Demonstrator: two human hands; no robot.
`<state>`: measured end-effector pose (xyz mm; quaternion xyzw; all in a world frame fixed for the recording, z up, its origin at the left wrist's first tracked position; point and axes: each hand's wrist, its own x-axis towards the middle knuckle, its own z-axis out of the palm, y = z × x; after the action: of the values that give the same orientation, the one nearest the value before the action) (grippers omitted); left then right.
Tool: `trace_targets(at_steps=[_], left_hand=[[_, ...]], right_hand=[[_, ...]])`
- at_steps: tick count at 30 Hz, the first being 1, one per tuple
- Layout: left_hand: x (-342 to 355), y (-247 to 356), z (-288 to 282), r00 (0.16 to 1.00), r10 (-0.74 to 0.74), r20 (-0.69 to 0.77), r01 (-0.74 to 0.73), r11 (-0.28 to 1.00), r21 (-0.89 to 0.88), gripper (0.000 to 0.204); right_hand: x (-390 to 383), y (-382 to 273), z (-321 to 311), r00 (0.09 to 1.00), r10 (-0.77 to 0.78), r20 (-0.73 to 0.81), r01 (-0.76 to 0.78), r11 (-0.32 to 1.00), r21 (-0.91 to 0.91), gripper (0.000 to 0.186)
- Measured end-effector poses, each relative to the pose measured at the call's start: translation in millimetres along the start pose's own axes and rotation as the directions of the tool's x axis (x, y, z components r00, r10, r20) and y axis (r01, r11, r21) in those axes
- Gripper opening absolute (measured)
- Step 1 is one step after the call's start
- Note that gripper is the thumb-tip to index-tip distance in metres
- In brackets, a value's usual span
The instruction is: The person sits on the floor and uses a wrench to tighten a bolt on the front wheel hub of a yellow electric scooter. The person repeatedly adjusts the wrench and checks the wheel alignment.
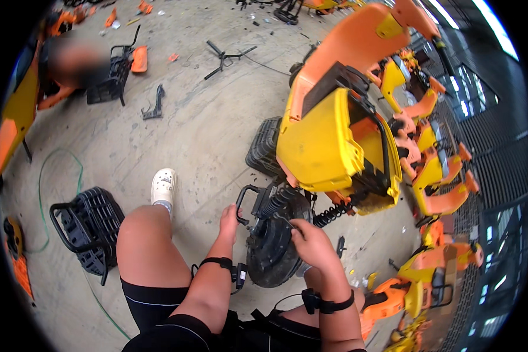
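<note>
An orange and yellow scooter (320,138) stands tilted in front of me, its rear end towards my legs. Its black rear wheel (274,258) is between my two arms, below black coil shock absorbers (278,201). My left hand (229,222) is closed on a black bent metal bar (241,205) at the wheel's left side. Over the right side of the wheel, my right hand (308,237) is closed on a thin dark rod-like tool (284,221). Its tip is among the parts by the shock absorber, too small to make out.
On the floor at left lies a black basket (91,226) with a tube handle, near a green hose (44,182). Farther off are a black bracket (155,104) and a three-armed frame (223,56). More scooters (437,170) line the right side; another person (79,61) is at upper left.
</note>
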<state>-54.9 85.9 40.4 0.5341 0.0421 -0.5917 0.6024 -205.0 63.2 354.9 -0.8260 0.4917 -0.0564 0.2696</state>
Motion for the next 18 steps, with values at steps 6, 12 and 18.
trace_targets(at_steps=[6, 12, 18], left_hand=[[-3.9, 7.5, 36.9, 0.983, -0.105, -0.15, 0.074, 0.978, -0.197, 0.041], [14.6, -4.1, 44.5, 0.972, -0.051, -0.23, 0.036, 0.997, -0.069, 0.038], [42.2, 2.3, 28.5, 0.983, 0.129, -0.135, -0.086, 0.955, 0.284, 0.046]], right_hand=[[56.3, -52.1, 26.3, 1.0, -0.022, 0.012, 0.025, 0.917, -0.397, 0.024], [100.4, -84.4, 26.7, 0.964, 0.26, 0.045, -0.173, 0.751, -0.637, 0.021], [144.9, -80.4, 22.5, 0.924, 0.22, 0.312, 0.054, 0.733, -0.678, 0.024]])
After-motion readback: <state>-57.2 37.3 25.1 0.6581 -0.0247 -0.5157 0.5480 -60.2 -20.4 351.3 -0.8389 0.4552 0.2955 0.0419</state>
